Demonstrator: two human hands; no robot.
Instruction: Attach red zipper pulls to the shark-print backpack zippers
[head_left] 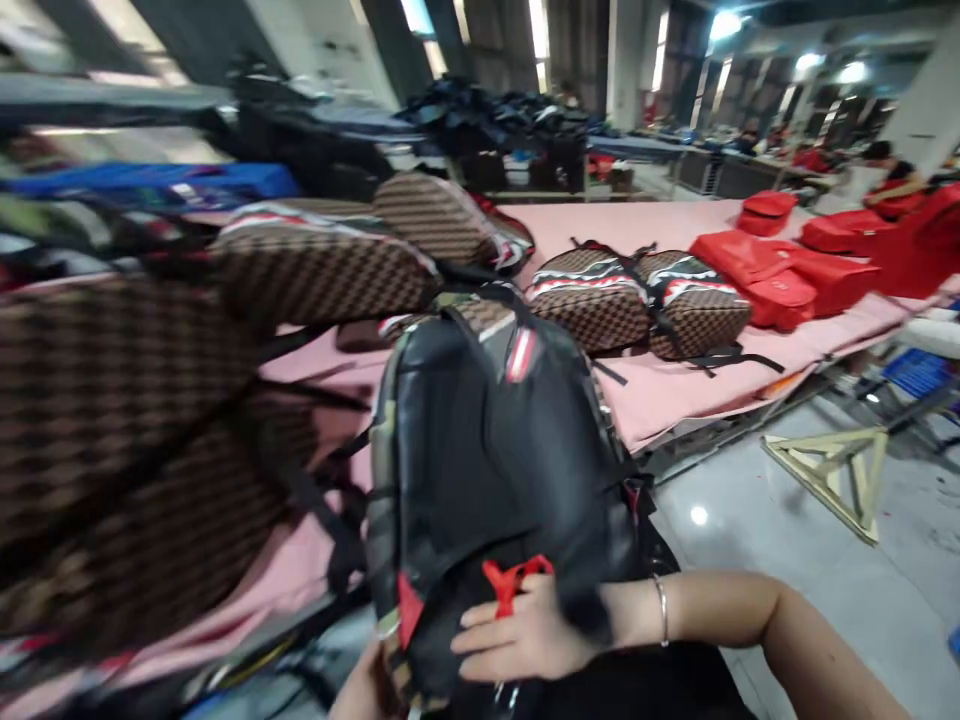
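Observation:
A black backpack [465, 450] with camouflage and brown checked sides stands upright before me, its padded back and straps facing me. At its lower left corner my left hand [364, 690] grips the edge, fingers mostly hidden. My right hand [517, 635] lies across the lower back panel with fingers stretched out, a bracelet on its wrist. A red looped thing [514, 580], perhaps a scissors handle, shows at the upper edge of this hand. Shiny metal peeks out below the palm. A blurred black strap [585, 560] hangs over the right wrist.
Brown checked backpacks [330, 260] crowd the pink-covered table [645, 225] at left and behind. Red bags [780, 270] lie farther right. A cream triangular frame [832, 470] is over the floor at right. Dark piled goods [487, 115] and people stand in the background.

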